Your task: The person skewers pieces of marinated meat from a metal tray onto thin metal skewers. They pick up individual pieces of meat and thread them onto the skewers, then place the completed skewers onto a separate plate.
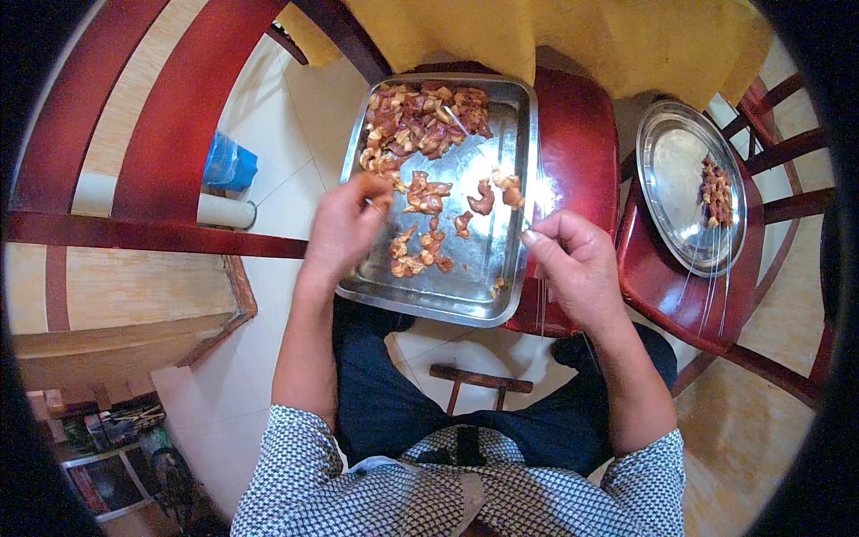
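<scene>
My right hand [577, 258] pinches a thin metal skewer [458, 121] over the right rim of a rectangular metal tray [443, 302]. Pieces of meat [508, 188] are threaded on it close to my fingers, and its far end points up toward the heap. My left hand [352, 221] is blurred over the tray's left side with curled fingers; whether it holds anything cannot be made out. A heap of raw, cut meat [429, 121] fills the back of the tray. Several loose meat pieces [426, 193] lie in the middle.
The tray rests on a red chair seat [577, 148], with more bare skewers [541, 302] beside it. On another red chair, a round metal platter [671, 174] holds several loaded skewers [717, 194]. A blue bin [230, 163] stands on the floor, left. Yellow cloth [604, 40] hangs behind.
</scene>
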{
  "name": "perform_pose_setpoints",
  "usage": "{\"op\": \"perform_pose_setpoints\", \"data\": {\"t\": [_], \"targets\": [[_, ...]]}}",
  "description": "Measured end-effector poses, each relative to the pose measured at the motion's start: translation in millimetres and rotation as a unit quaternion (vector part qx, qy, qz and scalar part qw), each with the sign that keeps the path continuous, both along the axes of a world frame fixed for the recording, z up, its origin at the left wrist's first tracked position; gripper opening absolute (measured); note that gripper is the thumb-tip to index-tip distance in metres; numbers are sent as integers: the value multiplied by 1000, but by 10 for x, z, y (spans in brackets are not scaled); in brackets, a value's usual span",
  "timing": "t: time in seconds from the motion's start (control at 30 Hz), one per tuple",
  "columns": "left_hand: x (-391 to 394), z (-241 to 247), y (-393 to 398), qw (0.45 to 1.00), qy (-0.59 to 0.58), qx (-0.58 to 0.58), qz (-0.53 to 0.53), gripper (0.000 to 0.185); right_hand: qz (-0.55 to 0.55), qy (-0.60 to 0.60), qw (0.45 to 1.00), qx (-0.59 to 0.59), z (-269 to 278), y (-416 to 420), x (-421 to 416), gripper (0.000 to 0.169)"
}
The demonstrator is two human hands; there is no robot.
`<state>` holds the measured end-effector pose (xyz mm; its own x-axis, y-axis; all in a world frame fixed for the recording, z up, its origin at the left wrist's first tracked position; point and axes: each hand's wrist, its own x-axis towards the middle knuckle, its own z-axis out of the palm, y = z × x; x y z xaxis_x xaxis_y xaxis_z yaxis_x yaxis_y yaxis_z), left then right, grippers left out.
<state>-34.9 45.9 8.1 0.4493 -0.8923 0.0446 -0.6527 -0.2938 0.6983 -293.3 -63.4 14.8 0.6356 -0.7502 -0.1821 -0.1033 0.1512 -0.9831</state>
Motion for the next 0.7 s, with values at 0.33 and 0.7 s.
{"op": "perform_pose_setpoints", "data": {"t": [0.33, 0.7], "targets": [[-548, -208, -348, 985, -126, 25, -111, 17, -9, 1, 998, -57, -48, -42, -10, 12], [-795, -320, -689, 959, -248, 42, -132, 10, -7, 1, 996, -85, -134, -54, -43, 10]]}}
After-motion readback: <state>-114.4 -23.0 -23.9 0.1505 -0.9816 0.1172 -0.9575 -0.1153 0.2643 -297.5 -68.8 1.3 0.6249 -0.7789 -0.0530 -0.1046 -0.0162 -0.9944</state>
